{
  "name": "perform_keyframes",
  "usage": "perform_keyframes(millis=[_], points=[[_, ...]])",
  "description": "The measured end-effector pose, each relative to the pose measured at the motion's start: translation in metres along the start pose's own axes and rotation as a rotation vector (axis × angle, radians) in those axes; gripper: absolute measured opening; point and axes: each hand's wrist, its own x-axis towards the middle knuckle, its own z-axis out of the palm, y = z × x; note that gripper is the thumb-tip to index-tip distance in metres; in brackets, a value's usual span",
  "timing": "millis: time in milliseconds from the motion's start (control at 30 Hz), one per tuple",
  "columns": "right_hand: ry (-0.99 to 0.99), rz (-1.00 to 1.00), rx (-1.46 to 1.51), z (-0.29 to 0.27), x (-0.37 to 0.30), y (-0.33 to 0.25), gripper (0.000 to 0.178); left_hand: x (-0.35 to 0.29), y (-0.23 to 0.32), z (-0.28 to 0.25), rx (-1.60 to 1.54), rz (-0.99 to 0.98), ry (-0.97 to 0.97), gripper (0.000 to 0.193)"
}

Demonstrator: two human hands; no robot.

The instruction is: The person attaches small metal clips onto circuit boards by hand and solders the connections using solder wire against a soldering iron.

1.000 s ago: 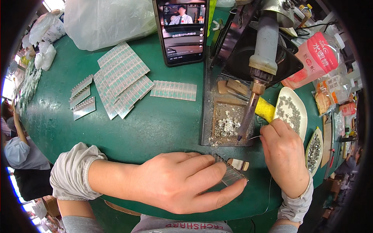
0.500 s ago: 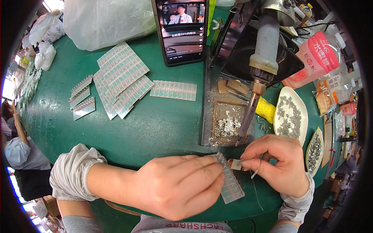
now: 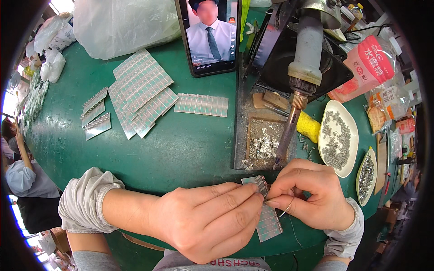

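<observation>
Centrally, the scored board strip (image 3: 270, 227) lies between both hands over the desk (image 3: 181, 153), its long axis running away from the person, leaning left. The left hand (image 3: 208, 217), fingers together, holds it; the right hand (image 3: 314, 189) pinches thin wire (image 3: 286, 208) at its right edge.

One scored board panel (image 3: 270, 227), silvery with green patches, partly covered, logged by me remotely as slanted, on the near side of the soldering iron (image 3: 305, 63), one thin silvery wire (image 3: 285, 210), bent, nearer than that iron's tip and slightly right, contact with panel unclear to me
</observation>
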Motion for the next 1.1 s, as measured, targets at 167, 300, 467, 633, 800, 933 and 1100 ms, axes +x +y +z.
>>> perform_keyframes(millis=[167,300,467,633,800,933,1100], points=[[0.000,-0.025,-0.030,-0.001,0.000,0.001,0.011,0.000,-0.001,-0.001,-0.001,0.023,-0.003,0.009],[-0.020,-0.035,-0.036,-0.002,0.001,-0.001,0.011,-0.001,0.000,-0.001,0.005,0.022,0.009,0.009],[-0.040,-0.043,-0.023,-0.003,0.002,0.003,0.012,0.011,-0.001,-0.005,-0.024,-0.001,-0.016,0.008],[-0.078,-0.054,0.100,-0.004,0.005,0.008,0.014,0.011,-0.001,-0.004,-0.014,0.033,0.004,0.008],[-0.061,-0.014,0.123,-0.009,0.004,0.004,0.014,0.011,0.000,-0.010,-0.075,0.019,-0.034,0.009],[0.140,0.215,0.430,-0.011,0.001,0.001,0.015,0.007,0.002,-0.013,-0.392,-0.307,-0.083,0.007],[0.211,0.177,0.449,-0.010,-0.003,-0.006,0.009,0.018,-0.011,-0.018,-1.085,-1.319,-0.393,0.006]])
